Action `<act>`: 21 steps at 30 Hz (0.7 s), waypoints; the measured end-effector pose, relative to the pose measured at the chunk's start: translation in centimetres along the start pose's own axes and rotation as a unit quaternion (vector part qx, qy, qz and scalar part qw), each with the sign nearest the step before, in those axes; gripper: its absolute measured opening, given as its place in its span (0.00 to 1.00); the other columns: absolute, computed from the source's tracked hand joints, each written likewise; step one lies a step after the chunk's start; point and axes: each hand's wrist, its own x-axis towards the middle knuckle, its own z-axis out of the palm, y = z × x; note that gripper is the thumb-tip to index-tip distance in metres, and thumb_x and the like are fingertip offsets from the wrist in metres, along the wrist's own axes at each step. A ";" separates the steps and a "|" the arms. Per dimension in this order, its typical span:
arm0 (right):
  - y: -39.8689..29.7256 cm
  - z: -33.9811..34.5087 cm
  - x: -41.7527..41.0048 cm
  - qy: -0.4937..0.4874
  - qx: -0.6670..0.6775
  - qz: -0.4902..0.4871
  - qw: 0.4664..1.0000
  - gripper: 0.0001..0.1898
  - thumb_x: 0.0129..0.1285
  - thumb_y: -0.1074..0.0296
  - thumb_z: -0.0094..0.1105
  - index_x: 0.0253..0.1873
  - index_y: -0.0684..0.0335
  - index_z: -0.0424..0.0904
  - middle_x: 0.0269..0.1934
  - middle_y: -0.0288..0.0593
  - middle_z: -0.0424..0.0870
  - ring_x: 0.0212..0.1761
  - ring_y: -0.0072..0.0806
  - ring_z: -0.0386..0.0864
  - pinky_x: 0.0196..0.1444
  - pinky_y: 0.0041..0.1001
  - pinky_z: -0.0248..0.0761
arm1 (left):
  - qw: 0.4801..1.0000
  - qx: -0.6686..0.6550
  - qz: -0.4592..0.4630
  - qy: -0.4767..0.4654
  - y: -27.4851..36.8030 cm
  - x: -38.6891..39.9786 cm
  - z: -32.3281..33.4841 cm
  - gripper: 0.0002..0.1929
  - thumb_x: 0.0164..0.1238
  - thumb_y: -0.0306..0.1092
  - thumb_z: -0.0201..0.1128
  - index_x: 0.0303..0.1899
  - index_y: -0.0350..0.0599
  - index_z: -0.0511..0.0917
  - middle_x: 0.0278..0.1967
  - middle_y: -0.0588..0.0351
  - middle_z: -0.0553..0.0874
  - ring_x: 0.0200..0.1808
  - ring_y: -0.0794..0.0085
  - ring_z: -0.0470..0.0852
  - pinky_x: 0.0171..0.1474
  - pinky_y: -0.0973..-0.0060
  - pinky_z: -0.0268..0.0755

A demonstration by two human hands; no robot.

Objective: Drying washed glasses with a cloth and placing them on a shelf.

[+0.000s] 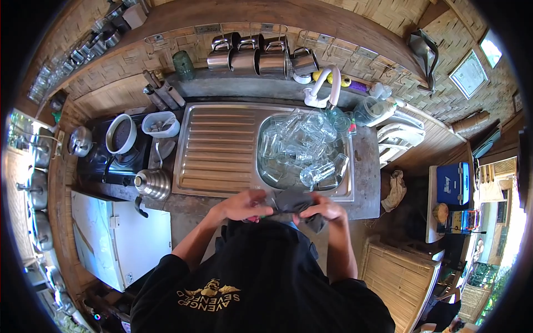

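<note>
Close to my body, at the sink's front edge, both hands hold a dark grey cloth [293, 200]. My left hand [246, 205] grips its left part, and something small and pink-red shows under the fingers. On the cloth's right side is my right hand [325, 208], pinching it with thumb and fingers. Just beyond them, the steel sink basin [261, 177] holds a heap of clear glasses [308, 145], some tilted, some lying on their sides. A white curved faucet [320, 85] rises behind the basin. The ribbed steel drainboard [220, 150] lies to the left.
A gooseneck kettle [153, 184] stands at the counter's left front. Behind it are a gas stove [95, 166] with a white-rimmed pan [121, 134] and a plastic tub [160, 125]. Steel mugs [245, 60] hang above the back ledge. A plastic container [368, 110] is right of the faucet.
</note>
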 end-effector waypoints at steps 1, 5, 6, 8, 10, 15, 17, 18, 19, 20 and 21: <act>-0.5 -0.3 -0.6 -0.007 0.036 -0.046 0.998 0.22 0.56 0.75 0.69 0.57 0.70 0.79 0.48 0.41 0.85 0.52 0.26 0.79 0.57 0.28 0.71 | 0.994 -0.102 0.028 0.036 -1.2 -0.1 0.2 0.28 0.75 0.56 0.62 0.58 0.37 0.76 0.40 0.50 0.85 0.34 0.72 0.86 0.37 0.75 0.78; -0.9 1.6 -0.9 0.159 -0.031 -0.098 0.982 0.22 0.60 0.77 0.67 0.60 0.70 0.77 0.53 0.42 0.85 0.55 0.27 0.78 0.61 0.30 0.71 | 0.885 -0.409 0.143 0.172 -3.5 1.8 1.5 0.30 0.81 0.61 0.49 0.61 0.39 0.72 0.40 0.48 0.85 0.33 0.69 0.85 0.38 0.71 0.80; -0.6 3.2 0.4 0.232 -0.065 -0.151 0.959 0.21 0.62 0.75 0.67 0.60 0.70 0.77 0.49 0.39 0.85 0.51 0.26 0.79 0.57 0.28 0.71 | 0.855 -0.467 0.147 0.171 -3.5 2.5 1.5 0.34 0.81 0.66 0.41 0.63 0.40 0.71 0.41 0.49 0.85 0.34 0.69 0.85 0.39 0.68 0.80; -0.2 6.2 2.8 0.300 -0.101 -0.203 0.927 0.20 0.63 0.74 0.67 0.59 0.70 0.77 0.46 0.36 0.86 0.47 0.24 0.80 0.54 0.26 0.72 | 0.835 -0.498 0.123 0.200 -1.8 3.2 2.1 0.35 0.81 0.66 0.39 0.63 0.40 0.71 0.41 0.50 0.85 0.34 0.68 0.85 0.40 0.68 0.80; -0.5 9.4 4.4 0.276 -0.228 -0.267 0.895 0.28 0.66 0.66 0.67 0.66 0.74 0.70 0.68 0.59 0.71 0.70 0.50 0.69 0.72 0.41 0.61 | 0.809 -0.514 0.094 0.268 -1.4 4.7 2.8 0.36 0.80 0.69 0.37 0.64 0.43 0.72 0.42 0.53 0.85 0.39 0.68 0.85 0.44 0.69 0.79; -0.7 12.7 6.1 0.334 -0.350 -0.375 0.791 0.32 0.68 0.54 0.66 0.66 0.74 0.69 0.73 0.66 0.58 0.75 0.68 0.57 0.75 0.52 0.56 | 0.812 -0.483 0.097 0.313 -1.6 5.2 3.8 0.36 0.80 0.69 0.38 0.66 0.45 0.71 0.57 0.52 0.83 0.59 0.66 0.82 0.64 0.64 0.74; 1.0 11.7 6.6 0.332 -0.449 -0.391 0.731 0.31 0.66 0.54 0.68 0.63 0.73 0.72 0.70 0.67 0.61 0.75 0.68 0.57 0.74 0.57 0.56 | 0.820 -0.457 0.209 0.274 -2.5 5.7 4.3 0.34 0.82 0.65 0.37 0.65 0.43 0.72 0.60 0.51 0.81 0.61 0.66 0.81 0.68 0.64 0.72; 1.1 12.0 6.7 0.356 -0.448 -0.376 0.729 0.29 0.63 0.55 0.70 0.60 0.73 0.74 0.69 0.67 0.61 0.74 0.69 0.58 0.73 0.60 0.55 | 0.788 -0.550 0.205 0.184 -2.9 6.3 4.0 0.31 0.84 0.60 0.38 0.65 0.42 0.73 0.58 0.53 0.81 0.59 0.69 0.81 0.65 0.68 0.73; 1.1 12.2 6.8 0.355 -0.449 -0.376 0.729 0.29 0.63 0.55 0.70 0.60 0.73 0.74 0.69 0.67 0.61 0.74 0.69 0.58 0.73 0.60 0.55 | 0.788 -0.551 0.206 0.184 -3.4 6.5 4.1 0.31 0.84 0.60 0.38 0.65 0.42 0.73 0.58 0.53 0.81 0.59 0.69 0.81 0.65 0.68 0.73; 1.1 12.3 6.8 0.377 -0.469 -0.382 0.701 0.30 0.62 0.56 0.70 0.60 0.73 0.73 0.69 0.67 0.62 0.73 0.69 0.59 0.74 0.59 0.54 | 0.798 -0.530 0.216 0.192 -3.9 6.7 4.2 0.30 0.84 0.60 0.39 0.64 0.42 0.73 0.57 0.54 0.81 0.58 0.70 0.81 0.64 0.70 0.73; 0.9 12.5 6.9 0.400 -0.488 -0.388 0.672 0.30 0.61 0.57 0.70 0.60 0.74 0.72 0.68 0.67 0.62 0.73 0.69 0.59 0.75 0.57 0.54 | 0.808 -0.508 0.225 0.198 -3.7 6.6 4.2 0.30 0.84 0.59 0.40 0.64 0.42 0.73 0.55 0.55 0.82 0.56 0.71 0.81 0.63 0.71 0.73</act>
